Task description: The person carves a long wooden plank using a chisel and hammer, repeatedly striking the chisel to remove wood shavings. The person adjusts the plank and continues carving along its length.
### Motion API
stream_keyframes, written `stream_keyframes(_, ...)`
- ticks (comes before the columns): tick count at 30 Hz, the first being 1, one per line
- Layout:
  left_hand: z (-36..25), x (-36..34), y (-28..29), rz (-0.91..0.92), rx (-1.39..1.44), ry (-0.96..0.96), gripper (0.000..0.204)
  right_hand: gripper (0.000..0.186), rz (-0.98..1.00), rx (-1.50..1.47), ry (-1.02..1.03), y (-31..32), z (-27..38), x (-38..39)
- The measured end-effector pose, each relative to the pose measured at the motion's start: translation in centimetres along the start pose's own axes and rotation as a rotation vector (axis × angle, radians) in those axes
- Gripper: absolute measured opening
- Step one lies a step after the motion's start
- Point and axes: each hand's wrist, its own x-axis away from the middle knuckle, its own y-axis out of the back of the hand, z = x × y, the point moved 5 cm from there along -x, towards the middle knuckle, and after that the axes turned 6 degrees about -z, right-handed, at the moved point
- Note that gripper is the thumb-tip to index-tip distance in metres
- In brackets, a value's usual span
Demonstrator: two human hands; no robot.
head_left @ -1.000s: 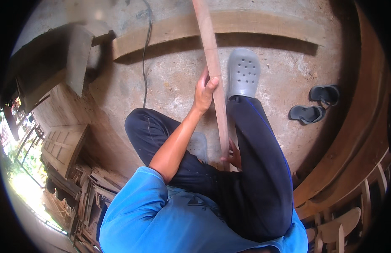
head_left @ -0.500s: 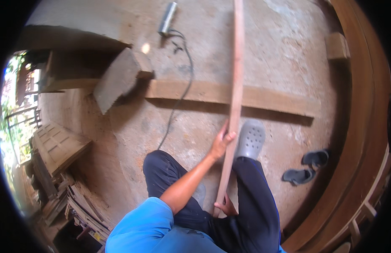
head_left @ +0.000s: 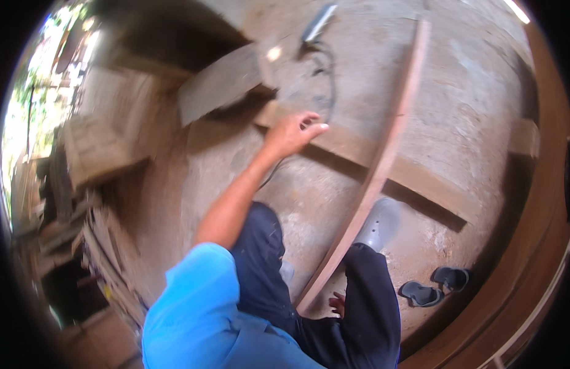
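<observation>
A long reddish wooden strip (head_left: 389, 144) runs from between my legs across a thick wooden beam (head_left: 429, 184) on the floor, its far end beyond the beam. My left hand (head_left: 293, 134) hovers near the beam's left end, fingers loosely curved and apart from the thumb, with nothing in them. Low down beside the strip's near end, my right hand (head_left: 338, 304) shows only in part past my right leg. Its fingers look spread and off the wood.
A silver bar-shaped tool (head_left: 319, 23) with a dark cord lies at the back. A wooden block (head_left: 220, 83) stands left of the beam. Dark slippers (head_left: 422, 294) sit at the right, near large brown timbers (head_left: 543, 184). Scrap wood (head_left: 110, 252) is piled at the left.
My left hand has let go of the strip and swung left over the beam. My right hand has come off its near end. The view has turned, so the strip now slants right.
</observation>
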Motion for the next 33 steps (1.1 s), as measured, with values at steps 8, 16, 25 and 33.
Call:
stream_keyframes(8,28.0,32.4,27.2,-0.622,-0.366,0.765,0.053,0.066,-0.231,0.305,-0.167,23.5,8.1,-3.7)
stream_keyframes(16,39.4,74.7,13.3,-0.551,-0.414,1.359,0.049,0.047,-0.348,0.573,0.438,21.6,36.0,-6.4)
stream_keyframes(25,30.0,58.6,-10.2,0.032,-0.053,1.035,0.073,0.043,-0.176,1.085,0.627,8.6,46.5,3.1)
stream_keyframes(33,28.9,53.1,-14.1,0.236,-0.054,0.868,0.113,0.038,-0.215,0.961,0.760,1.6,49.8,5.1)
